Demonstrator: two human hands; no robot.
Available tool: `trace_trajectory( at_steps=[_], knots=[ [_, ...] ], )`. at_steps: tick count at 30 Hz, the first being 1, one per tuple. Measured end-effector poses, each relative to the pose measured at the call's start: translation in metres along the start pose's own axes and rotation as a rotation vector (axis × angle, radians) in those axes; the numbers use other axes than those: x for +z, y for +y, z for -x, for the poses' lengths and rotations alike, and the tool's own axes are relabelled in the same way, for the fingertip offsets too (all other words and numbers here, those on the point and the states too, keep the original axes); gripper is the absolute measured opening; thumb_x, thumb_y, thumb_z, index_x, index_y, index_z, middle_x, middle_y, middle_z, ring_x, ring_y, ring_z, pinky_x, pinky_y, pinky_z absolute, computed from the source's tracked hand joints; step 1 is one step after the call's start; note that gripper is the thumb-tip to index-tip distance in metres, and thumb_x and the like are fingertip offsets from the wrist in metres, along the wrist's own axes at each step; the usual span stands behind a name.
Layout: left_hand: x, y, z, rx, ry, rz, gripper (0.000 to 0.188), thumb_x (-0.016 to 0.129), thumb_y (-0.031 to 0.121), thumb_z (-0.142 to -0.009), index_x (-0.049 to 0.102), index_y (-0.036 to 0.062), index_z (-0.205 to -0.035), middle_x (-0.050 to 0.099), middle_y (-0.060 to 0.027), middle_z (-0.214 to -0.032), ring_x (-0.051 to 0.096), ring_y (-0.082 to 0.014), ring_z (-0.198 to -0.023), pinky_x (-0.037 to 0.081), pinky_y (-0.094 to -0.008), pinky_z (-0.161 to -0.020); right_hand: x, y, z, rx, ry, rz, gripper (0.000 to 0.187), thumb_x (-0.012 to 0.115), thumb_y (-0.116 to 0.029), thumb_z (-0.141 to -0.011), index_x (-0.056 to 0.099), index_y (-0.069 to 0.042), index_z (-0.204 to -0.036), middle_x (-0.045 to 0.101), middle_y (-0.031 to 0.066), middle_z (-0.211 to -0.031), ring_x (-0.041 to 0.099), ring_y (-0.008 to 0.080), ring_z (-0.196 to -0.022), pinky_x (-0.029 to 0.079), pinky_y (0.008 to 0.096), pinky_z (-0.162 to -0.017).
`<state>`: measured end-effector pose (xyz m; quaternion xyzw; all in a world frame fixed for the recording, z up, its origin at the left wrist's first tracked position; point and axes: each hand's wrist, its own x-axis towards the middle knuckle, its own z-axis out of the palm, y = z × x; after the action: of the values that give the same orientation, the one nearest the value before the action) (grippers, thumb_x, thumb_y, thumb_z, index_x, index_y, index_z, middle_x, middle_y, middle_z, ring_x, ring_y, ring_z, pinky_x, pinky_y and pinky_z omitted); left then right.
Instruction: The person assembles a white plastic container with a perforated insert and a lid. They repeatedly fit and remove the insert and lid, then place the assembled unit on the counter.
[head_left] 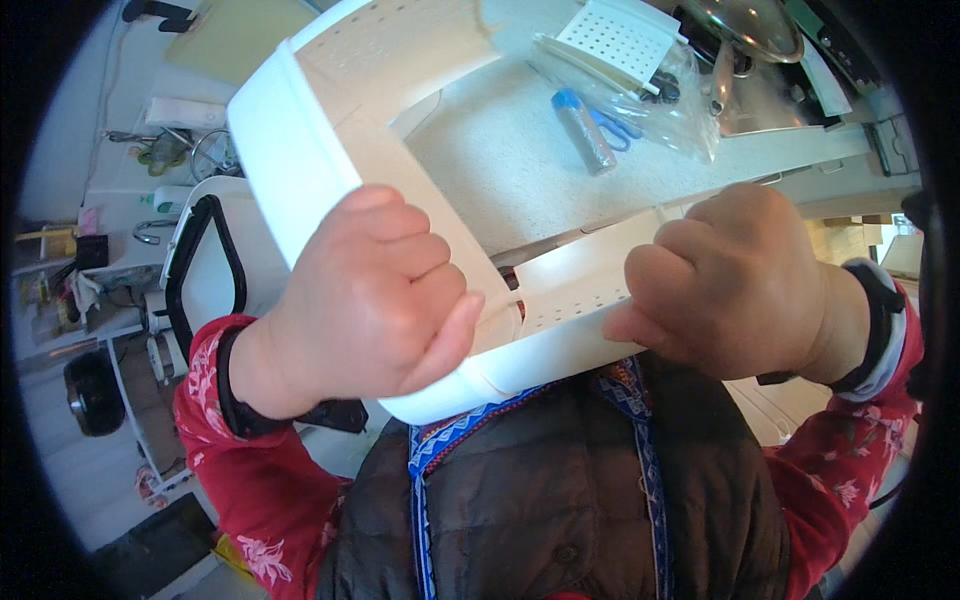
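Observation:
In front of my body I hold a large white plastic frame (275, 140) with rounded corners and rows of small holes in its sides. It is tilted, and its open middle shows the counter behind it. My left hand (370, 290) is closed over the frame near its lower left corner, thumb toward the right. My right hand (730, 285) is closed on the right part of the near side, with the fingertips hidden. Between the hands, a joint in the frame shows a small dark gap (513, 285).
On the pale counter (470, 170) lie a blue-capped tube (583, 132), blue-handled scissors (617, 128), a clear plastic bag (690, 120) and a perforated white panel (620, 40). A lidded pan (750, 25) stands at the far right. A black-edged white item (205, 260) is at left.

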<state>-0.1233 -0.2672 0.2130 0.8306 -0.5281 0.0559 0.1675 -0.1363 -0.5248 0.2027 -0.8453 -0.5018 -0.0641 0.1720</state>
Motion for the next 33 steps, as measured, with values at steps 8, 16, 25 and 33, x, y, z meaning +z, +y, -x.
trace_trajectory(
  at_steps=[8,16,25,33],
  knots=[
    [-0.004,0.009,0.002,0.136,-0.096,0.013,0.02,0.062,0.016,-0.06,0.045,0.011,-0.049,0.037,-0.0014,-0.05,0.039,-0.0191,-0.046,0.03,-0.0334,-0.049,-0.005,-0.012,0.02,0.036,-0.057,0.034,0.036,0.068,-0.036,-0.074,0.046,-0.011,-0.06,0.042,0.0028,-0.051,0.044,0.0195,-0.041,0.033,0.0322,-0.039],
    [-0.007,0.014,-0.002,0.176,-0.11,-0.067,0.022,0.062,0.018,-0.057,0.042,0.0111,-0.049,0.035,-0.0002,-0.05,0.038,-0.018,-0.046,0.029,-0.0323,-0.049,0.005,-0.01,0.026,0.044,0.022,0.051,0.036,0.067,-0.036,-0.073,0.045,-0.011,-0.059,0.042,0.0021,-0.051,0.044,0.0188,-0.04,0.033,0.0314,-0.038],
    [-0.003,0.006,0.006,0.169,-0.075,-0.048,0.024,0.061,0.019,-0.059,0.041,0.0118,-0.049,0.035,-0.0004,-0.05,0.038,-0.0174,-0.046,0.029,-0.0318,-0.048,0.0,-0.002,0.009,-0.048,0.01,0.068,0.04,0.067,-0.038,-0.076,0.043,-0.012,-0.056,0.04,0.0015,-0.05,0.041,0.0168,-0.039,0.03,0.0308,-0.039],
    [-0.01,0.009,0.008,0.172,-0.101,-0.075,0.024,0.061,0.017,-0.061,0.04,0.0119,-0.05,0.035,-0.0009,-0.05,0.04,-0.0182,-0.047,0.03,-0.0324,-0.047,-0.001,-0.007,0.01,-0.034,-0.005,0.099,0.034,0.068,-0.037,-0.07,0.046,-0.013,-0.061,0.043,0.0009,-0.053,0.048,0.0188,-0.043,0.036,0.0336,-0.038]
  ],
)
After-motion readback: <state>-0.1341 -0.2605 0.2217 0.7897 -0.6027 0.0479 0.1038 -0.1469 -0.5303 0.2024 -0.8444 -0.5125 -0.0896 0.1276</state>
